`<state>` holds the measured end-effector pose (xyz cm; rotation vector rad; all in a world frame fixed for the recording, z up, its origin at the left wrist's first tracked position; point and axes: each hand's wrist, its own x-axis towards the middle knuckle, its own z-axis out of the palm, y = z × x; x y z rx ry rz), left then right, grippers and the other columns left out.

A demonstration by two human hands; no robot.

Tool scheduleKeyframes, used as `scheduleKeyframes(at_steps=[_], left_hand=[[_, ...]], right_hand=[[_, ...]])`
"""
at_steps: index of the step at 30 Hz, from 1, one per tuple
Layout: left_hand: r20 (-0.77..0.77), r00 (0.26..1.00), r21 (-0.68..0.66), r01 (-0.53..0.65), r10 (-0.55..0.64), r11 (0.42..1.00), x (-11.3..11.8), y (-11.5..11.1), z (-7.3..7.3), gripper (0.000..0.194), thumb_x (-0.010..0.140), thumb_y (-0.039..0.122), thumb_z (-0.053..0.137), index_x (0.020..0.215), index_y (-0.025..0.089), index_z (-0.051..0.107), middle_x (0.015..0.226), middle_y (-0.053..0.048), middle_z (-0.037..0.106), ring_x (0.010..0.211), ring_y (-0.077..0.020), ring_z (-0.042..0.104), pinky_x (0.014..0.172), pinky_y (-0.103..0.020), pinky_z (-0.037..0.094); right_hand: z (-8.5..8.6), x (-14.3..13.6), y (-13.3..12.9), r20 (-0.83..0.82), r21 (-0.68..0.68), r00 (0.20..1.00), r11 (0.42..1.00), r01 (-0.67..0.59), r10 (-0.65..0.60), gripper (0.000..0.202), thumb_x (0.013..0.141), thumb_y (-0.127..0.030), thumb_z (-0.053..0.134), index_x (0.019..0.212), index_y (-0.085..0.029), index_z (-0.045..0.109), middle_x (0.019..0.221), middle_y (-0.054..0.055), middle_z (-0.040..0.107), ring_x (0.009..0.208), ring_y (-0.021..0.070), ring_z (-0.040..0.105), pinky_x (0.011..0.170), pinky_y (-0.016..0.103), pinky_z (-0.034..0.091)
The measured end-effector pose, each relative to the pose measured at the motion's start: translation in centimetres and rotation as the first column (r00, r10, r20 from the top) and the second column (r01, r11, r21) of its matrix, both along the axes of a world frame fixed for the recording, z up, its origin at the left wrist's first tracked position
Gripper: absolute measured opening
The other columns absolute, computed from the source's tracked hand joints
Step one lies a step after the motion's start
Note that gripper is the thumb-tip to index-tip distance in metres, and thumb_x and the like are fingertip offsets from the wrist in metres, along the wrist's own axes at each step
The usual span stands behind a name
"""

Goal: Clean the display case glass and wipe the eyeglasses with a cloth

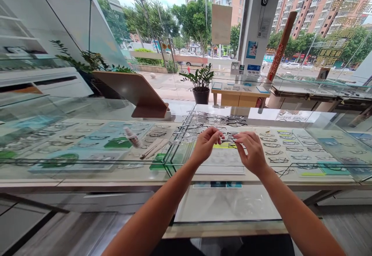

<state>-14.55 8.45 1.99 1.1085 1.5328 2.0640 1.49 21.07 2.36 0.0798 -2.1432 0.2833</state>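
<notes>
glass-fronted shop with a large window (186, 74) onto trees and pink apartment blocks; long clear-glass display counter (255, 112) runs across the foreground. left hand (207, 144) and right hand (250, 147) are both over the counter, near its middle, close together and facing each other. left: thumb and forefinger pinched narrow. right: fingertips also pinched, other fingers loosely curled. between them, a pair of thin-rimmed clear-lensed glasses (228, 137), small and partly hidden by fingers; which part each hand grips, cannot tell. just beyond the hands, loose rows of thin-framed eyeglasses (189, 126) sit on the glass top. left of the hands: small white bottle (132, 137), tilted in view, near a slim beige item (154, 148). farther back left, brown slanted board on a stand (128, 87). past the counter, leafy green plant in a black pot (201, 94).
</notes>
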Motion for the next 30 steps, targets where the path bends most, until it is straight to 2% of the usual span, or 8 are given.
scheduleKeyframes(at_steps=[4, 7, 12, 17, 25, 30], left_hand=[[0.093, 0.985, -0.087, 0.152, -0.143, 0.985, -0.4, -0.3, 0.2, 0.043, 0.077, 0.056, 0.076, 0.072, 0.02, 0.054, 0.065, 0.003, 0.05, 0.058, -0.0094, 0.043, 0.056, -0.024, 0.038], [0.18, 0.954, -0.154, 0.267, -0.238, 0.951, -0.5, -0.8, 0.4, 0.041, 0.076, 0.055, 0.076, 0.073, 0.02, 0.053, 0.065, 0.004, 0.045, 0.06, -0.0098, 0.04, 0.056, -0.023, 0.037], [0.26, 0.913, -0.221, 0.373, -0.314, 0.901, -0.9, -1.4, 0.7, 0.047, 0.077, 0.057, 0.075, 0.066, 0.02, 0.049, 0.065, 0.004, 0.038, 0.059, -0.0099, 0.036, 0.057, -0.023, 0.04], [0.295, 0.863, -0.211, 0.477, -0.41, 0.853, -1.4, -1.5, 0.4, 0.054, 0.075, 0.064, 0.078, 0.063, 0.019, 0.051, 0.06, 0.005, 0.034, 0.054, -0.0079, 0.031, 0.053, -0.024, 0.032], [0.346, 0.799, -0.201, 0.576, -0.493, 0.792, -1.5, -1.9, 0.7, 0.044, 0.072, 0.052, 0.083, 0.066, 0.019, 0.054, 0.057, 0.006, 0.033, 0.053, -0.0076, 0.027, 0.053, -0.026, 0.029], [0.365, 0.778, -0.182, 0.598, -0.511, 0.781, -1.3, -1.9, 0.7, 0.04, 0.068, 0.046, 0.084, 0.066, 0.019, 0.054, 0.057, 0.006, 0.035, 0.054, -0.0077, 0.028, 0.054, -0.026, 0.03]], right_hand=[[-0.1, 0.1, 0.2, -0.009, 0.173, 0.998, 0.983, 0.06, -0.06, 0.013, 0.101, -0.013, 0.057, 0.102, -0.024, 0.064, 0.115, 0.007, 0.081, 0.115, 0.0264, 0.066, 0.094, 0.043, 0.051], [-0.1, 0.1, 0.2, 0.034, 0.245, 0.995, 0.966, 0.08, -0.091, 0.014, 0.103, -0.015, 0.055, 0.102, -0.024, 0.065, 0.118, 0.007, 0.081, 0.118, 0.027, 0.066, 0.096, 0.044, 0.05], [-0.2, 0.1, 0.2, 0.096, 0.284, 0.99, 0.956, 0.072, -0.103, 0.018, 0.104, -0.015, 0.051, 0.103, -0.024, 0.067, 0.122, 0.007, 0.079, 0.125, 0.0267, 0.063, 0.102, 0.045, 0.048], [-0.1, 0.2, 0.1, 0.084, 0.343, 0.99, 0.936, 0.082, -0.117, 0.018, 0.103, -0.012, 0.051, 0.104, -0.022, 0.066, 0.123, 0.008, 0.079, 0.126, 0.0268, 0.062, 0.102, 0.044, 0.048], [-0.1, 0.4, 0.4, 0.146, 0.324, 0.983, 0.944, 0.057, -0.109, 0.021, 0.103, -0.01, 0.05, 0.105, -0.023, 0.067, 0.126, 0.008, 0.078, 0.131, 0.0274, 0.06, 0.103, 0.046, 0.047], [-0.1, 0.4, 0.2, 0.156, 0.332, 0.982, 0.942, 0.045, -0.102, 0.022, 0.103, -0.01, 0.049, 0.105, -0.023, 0.067, 0.125, 0.008, 0.078, 0.13, 0.0285, 0.061, 0.105, 0.047, 0.047]])
